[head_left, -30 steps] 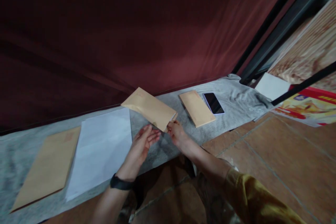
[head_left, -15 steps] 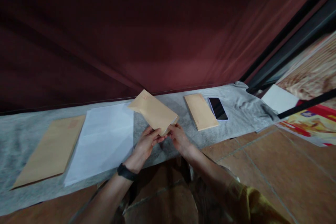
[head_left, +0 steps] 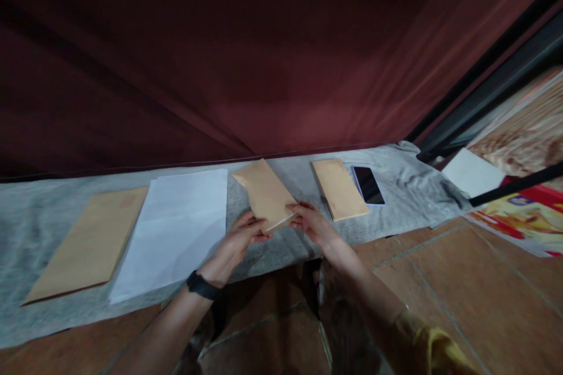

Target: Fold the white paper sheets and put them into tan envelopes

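1 red curtain (head_left: 281,58) at grey cloth (head_left: 422,187)'s back edge; 1 white paper pile (head_left: 176,234), left half; brown envelopes (head_left: 88,246), 2 places (left end, right half), exact count unclear; 1 held envelope (head_left: 268,190) mid-cloth, my left hand (head_left: 241,234) and right hand (head_left: 310,222) gripping, fingers masking near corners; 1 phone (head_left: 368,185), right half.

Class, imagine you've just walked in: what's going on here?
A person grips the near end of a brown envelope with both hands, the left hand at its left side and the right hand at its right. On the grey cloth, white paper lies to the left and a phone to the right, with more brown envelopes beside each.
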